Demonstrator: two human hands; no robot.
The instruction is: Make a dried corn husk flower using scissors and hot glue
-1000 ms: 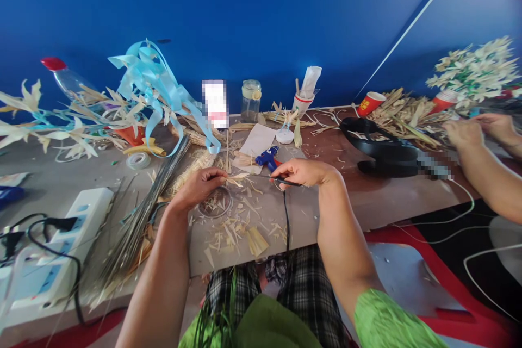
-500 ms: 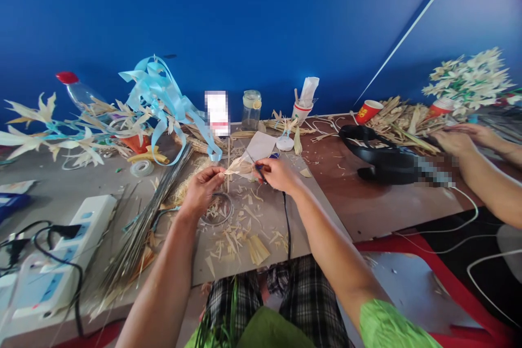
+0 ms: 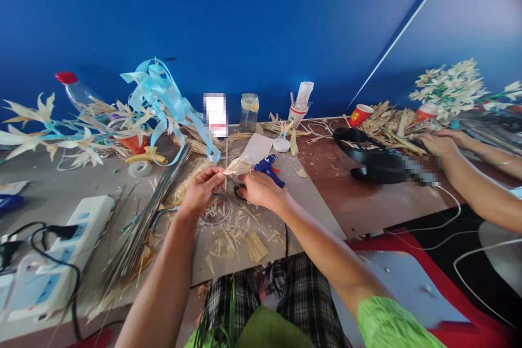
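My left hand (image 3: 205, 187) is closed in a pinch on a pale corn husk piece (image 3: 236, 164), which points up and to the right from the fingertips. Close beside it, my right hand (image 3: 261, 189) is closed on scissors; one dark handle loop (image 3: 240, 191) shows at the fingers, while the blades are hard to make out. Just behind the right hand lies a blue glue gun (image 3: 267, 168). Husk scraps (image 3: 256, 248) litter the board (image 3: 310, 223) below both hands, along with a coil of wire (image 3: 216, 221).
To the left are a bundle of wires (image 3: 150, 212), a white power strip (image 3: 73, 250), a tape roll (image 3: 141, 168) and light-blue ribbon (image 3: 163, 98). A glass jar (image 3: 249, 111) stands by the wall. At right are a black headset (image 3: 367, 160) and a co-worker's hands (image 3: 440, 145).
My right hand has moved left and slightly down with the scissors, uncovering the glue gun. The husk piece now tilts more upward in my left hand. The view has shifted slightly.
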